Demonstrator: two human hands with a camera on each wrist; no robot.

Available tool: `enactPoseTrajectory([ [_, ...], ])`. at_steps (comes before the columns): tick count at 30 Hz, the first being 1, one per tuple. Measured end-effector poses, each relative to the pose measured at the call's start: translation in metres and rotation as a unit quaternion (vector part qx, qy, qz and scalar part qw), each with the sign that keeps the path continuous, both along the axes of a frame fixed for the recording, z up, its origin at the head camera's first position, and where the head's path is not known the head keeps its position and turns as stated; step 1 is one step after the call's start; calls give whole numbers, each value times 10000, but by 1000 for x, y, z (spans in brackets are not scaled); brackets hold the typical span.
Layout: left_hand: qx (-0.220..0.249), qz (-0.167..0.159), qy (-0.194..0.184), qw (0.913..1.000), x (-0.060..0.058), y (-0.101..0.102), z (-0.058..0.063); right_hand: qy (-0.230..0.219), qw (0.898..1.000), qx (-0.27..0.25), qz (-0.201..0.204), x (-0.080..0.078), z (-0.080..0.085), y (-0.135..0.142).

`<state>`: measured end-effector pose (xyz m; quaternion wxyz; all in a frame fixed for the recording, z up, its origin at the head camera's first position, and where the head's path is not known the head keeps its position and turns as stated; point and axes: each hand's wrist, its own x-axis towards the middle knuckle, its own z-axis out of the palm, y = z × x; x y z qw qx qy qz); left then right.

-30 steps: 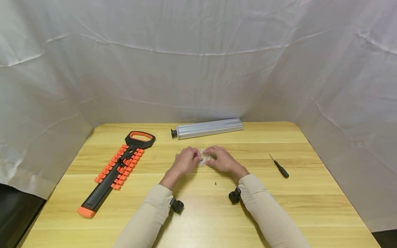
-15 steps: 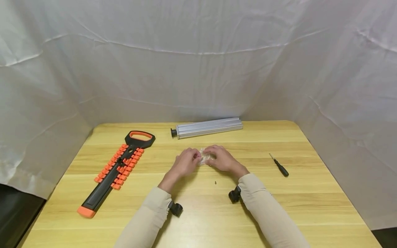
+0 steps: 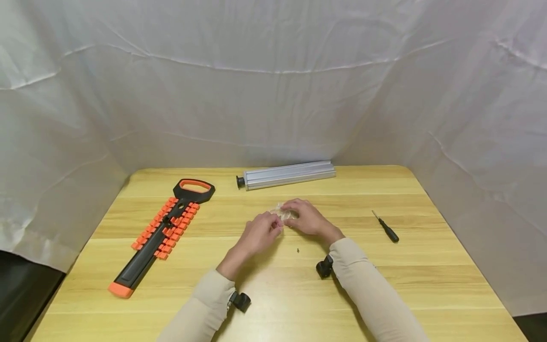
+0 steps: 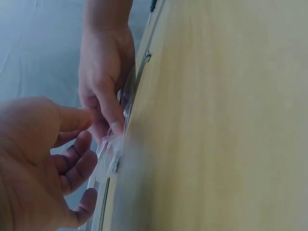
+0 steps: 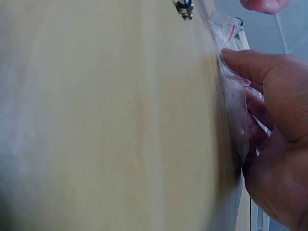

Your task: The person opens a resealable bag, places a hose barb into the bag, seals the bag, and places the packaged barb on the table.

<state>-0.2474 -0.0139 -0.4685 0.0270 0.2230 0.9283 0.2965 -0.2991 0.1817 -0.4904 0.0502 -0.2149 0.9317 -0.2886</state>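
A small clear plastic bag (image 5: pixel 236 106) lies crumpled at the middle of the table, with a short red line near its top. My right hand (image 3: pixel 308 218) grips it, thumb on one side and fingers on the other. Close by on its left, my left hand (image 3: pixel 261 232) has thumb and index fingertips together and the other fingers loosely bent. Whether something tiny is between those fingertips is hidden. On the table in front of the hands lies a tiny metal piece (image 3: pixel 297 250), like a small screw. A small dark metallic bit (image 4: pixel 116 162) shows at the bag.
A silver aluminium profile (image 3: pixel 290 175) with a black knob lies at the back. To the left is a black rack with orange clips (image 3: pixel 164 232). A screwdriver (image 3: pixel 389 231) lies at the right. Fabric (image 3: pixel 273 109) hangs around the wooden table (image 3: pixel 273 304).
My left hand has moved slightly down and right, its fingertips now in front of the bag instead of at its left side. My right hand stays on the bag.
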Motion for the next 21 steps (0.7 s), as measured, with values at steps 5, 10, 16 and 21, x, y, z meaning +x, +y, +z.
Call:
enactPoseTrajectory([
  [5,-66,-155,92,9998,9,5,-2,93,9999,0,39,1,1,-1],
  [10,-97,-407,52,9991,16,11,-2,102,9999,-5,33,1,1,1],
  [16,-360,-858,5,9957,21,16,-3,22,10000,1,11,-1,2,1],
  [21,-637,-1150,-23,9913,23,19,-3,17,10000,-16,33,-1,1,0],
])
